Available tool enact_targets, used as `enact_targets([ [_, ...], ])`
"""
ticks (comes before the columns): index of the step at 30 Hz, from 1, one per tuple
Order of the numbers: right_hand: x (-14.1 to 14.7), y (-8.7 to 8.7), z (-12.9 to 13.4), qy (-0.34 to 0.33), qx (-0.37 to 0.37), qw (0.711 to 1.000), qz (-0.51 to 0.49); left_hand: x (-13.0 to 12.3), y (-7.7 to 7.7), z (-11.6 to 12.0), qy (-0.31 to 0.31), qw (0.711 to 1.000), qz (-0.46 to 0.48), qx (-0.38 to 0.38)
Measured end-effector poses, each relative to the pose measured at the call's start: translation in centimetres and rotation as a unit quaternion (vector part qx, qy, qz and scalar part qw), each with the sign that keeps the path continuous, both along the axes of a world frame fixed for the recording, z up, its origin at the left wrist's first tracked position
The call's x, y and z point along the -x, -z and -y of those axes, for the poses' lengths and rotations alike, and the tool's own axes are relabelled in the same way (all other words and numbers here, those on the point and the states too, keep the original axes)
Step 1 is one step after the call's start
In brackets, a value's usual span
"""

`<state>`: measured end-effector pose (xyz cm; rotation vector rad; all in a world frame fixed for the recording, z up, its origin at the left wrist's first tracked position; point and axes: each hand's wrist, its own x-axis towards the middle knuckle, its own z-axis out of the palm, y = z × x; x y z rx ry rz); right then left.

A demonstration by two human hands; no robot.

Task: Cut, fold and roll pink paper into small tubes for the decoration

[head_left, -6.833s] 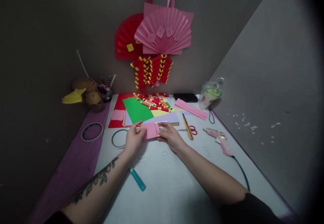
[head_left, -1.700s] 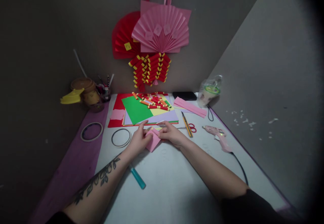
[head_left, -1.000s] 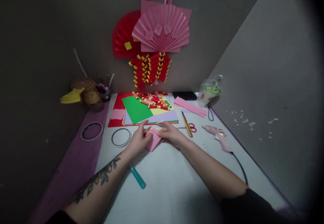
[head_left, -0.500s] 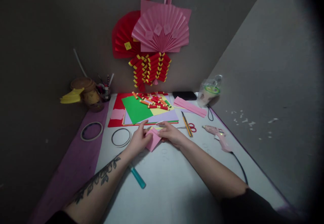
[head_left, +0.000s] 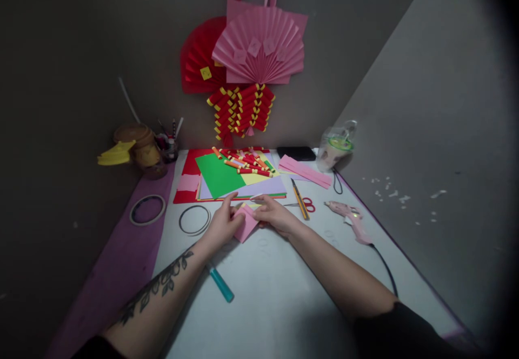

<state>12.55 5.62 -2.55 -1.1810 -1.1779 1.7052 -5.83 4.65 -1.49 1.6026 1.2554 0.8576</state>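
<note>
A piece of pink paper, with a yellow strip along its upper edge, is held at a tilt just above the table. On its left side my left hand pinches it, thumb lying on the front face. My right hand is closed on its upper right edge, where the fingertips partly cover the yellow strip. Below my left wrist lies a teal-handled tool, its upper end hidden by the arm. Right of my right hand are a yellow box cutter and red-handled scissors.
Coloured paper sheets lie at the back, topped with small paper rolls. A pink glue gun with a cord rests right; tape rolls lie left. Cups stand at both back corners. Paper fans hang on the wall.
</note>
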Motion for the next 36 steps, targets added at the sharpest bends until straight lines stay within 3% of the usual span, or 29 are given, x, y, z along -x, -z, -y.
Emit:
enact_targets([
  [13,0.1,-0.2,0.1,-0.001,0.004,1.000,0.007,0.1,0.5,-0.1,-0.001,1.000,0.029,0.011],
  [17,0.0,-1.1,-0.1,0.036,0.001,0.999,0.011,0.3,1.3,-0.3,-0.009,0.998,0.058,0.017],
  [20,0.3,-2.0,-1.2,0.063,-0.038,0.997,0.016,0.3,1.9,-0.5,-0.029,0.994,0.096,0.034],
  [24,1.9,-2.2,-4.3,0.037,-0.127,0.989,0.073,0.3,2.1,-0.7,-0.052,0.990,0.122,0.045],
  [27,3.6,-1.3,-7.3,0.030,-0.193,0.970,0.147,0.4,2.1,-0.7,-0.059,0.990,0.122,0.051],
  [31,5.3,-0.1,-10.5,0.024,-0.298,0.909,0.292,0.4,2.2,-0.8,-0.060,0.989,0.128,0.054],
  [34,5.6,-0.2,-11.2,0.018,-0.344,0.869,0.354,0.5,2.5,-0.9,-0.066,0.988,0.132,0.049],
  [36,5.1,-0.8,-10.9,0.046,-0.356,0.865,0.350,0.6,2.7,-1.0,-0.068,0.988,0.129,0.046],
])
